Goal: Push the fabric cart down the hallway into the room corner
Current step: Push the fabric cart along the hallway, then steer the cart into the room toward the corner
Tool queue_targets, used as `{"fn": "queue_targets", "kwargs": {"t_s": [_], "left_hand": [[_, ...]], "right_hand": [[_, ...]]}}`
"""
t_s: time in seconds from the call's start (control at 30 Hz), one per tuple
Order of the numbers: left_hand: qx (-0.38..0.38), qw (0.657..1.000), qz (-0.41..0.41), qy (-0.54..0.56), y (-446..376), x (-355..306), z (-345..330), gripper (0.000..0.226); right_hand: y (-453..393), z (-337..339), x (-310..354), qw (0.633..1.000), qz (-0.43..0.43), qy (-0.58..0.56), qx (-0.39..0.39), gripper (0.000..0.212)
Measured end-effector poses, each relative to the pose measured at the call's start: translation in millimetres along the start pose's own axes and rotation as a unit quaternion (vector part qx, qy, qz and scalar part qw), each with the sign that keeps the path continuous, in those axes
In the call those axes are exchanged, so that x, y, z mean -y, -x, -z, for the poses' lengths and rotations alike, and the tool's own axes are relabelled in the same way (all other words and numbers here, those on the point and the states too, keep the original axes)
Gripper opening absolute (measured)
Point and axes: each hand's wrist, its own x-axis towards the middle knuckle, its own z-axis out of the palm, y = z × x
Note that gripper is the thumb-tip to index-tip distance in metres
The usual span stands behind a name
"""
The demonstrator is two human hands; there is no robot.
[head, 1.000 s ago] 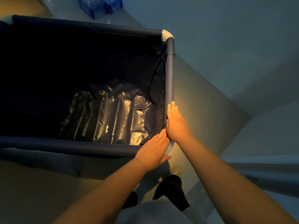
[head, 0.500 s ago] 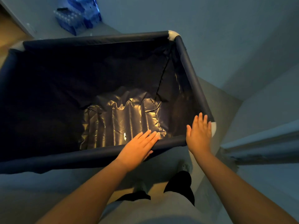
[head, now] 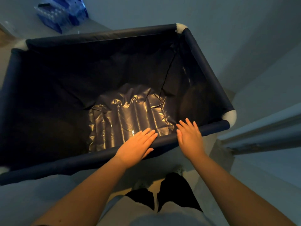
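The large rectangular cart of dark navy fabric (head: 104, 75), its rim padded tubes joined by white corner pieces, stands directly in front of the person with its far right corner close to the pale wall (head: 244, 38). Both hands lie flat with fingers spread on the near rim tube, gripping nothing: the left hand (head: 136, 148) about mid-rail, the right hand (head: 189, 137) just beside it, nearer the near right corner. A crumpled shiny plastic sheet (head: 130, 118) lies on the cart's bottom just beyond the fingertips, and blue shrink-wrapped bottle packs (head: 60, 15) sit on the floor well past the cart's far left side.
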Motion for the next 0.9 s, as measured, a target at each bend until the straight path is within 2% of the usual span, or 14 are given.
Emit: {"fn": "queue_targets", "kwargs": {"t_s": [0.9], "left_hand": [[0.035,0.993,-0.065,0.088,-182.5,-85.5,-3.8,0.055]], "right_hand": [[-34.4,45.8,-177.6,0.991,-0.136,-0.012,-0.003,0.041]]}}
